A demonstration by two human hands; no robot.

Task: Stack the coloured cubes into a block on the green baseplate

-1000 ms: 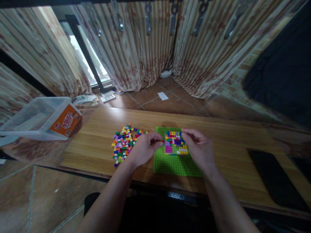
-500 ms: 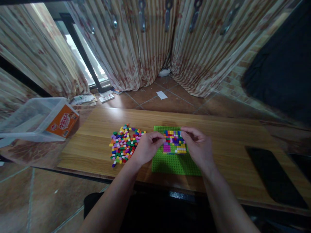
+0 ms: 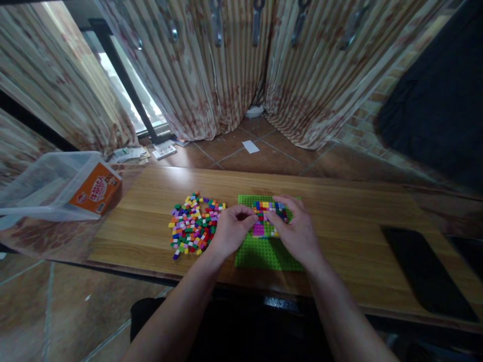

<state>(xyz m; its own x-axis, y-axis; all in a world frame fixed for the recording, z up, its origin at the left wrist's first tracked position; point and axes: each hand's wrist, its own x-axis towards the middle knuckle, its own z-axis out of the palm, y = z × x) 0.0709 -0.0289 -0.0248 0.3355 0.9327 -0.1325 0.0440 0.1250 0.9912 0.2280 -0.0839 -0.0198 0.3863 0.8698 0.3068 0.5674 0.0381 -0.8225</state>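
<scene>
A patch of multicoloured toy bricks [image 3: 258,230] sits over the green studded baseplate [image 3: 252,254]. At its left edge is my left hand [image 3: 233,229], thumb and forefinger pinched together; whatever lies between the tips is too small to make out. My right hand [image 3: 299,234] grips the right side of the patch, its thumb on the top bricks and its fingers curled at the far right edge. That hand hides much of the patch's right part. Left of the baseplate, a pile of loose toy bricks [image 3: 192,226] is spread on the wooden table [image 3: 350,216].
A clear plastic bin [image 3: 45,186] with an orange label stands at the table's left end. Toward the right end lies a black flat object [image 3: 426,271], perhaps a phone. Curtains [image 3: 211,90] hang beyond the table, with papers [image 3: 130,154] on the floor.
My right hand has moved left over the brick patch, its thumb now farther in on top of the bricks. My left hand has stayed nearly in place, still pinched.
</scene>
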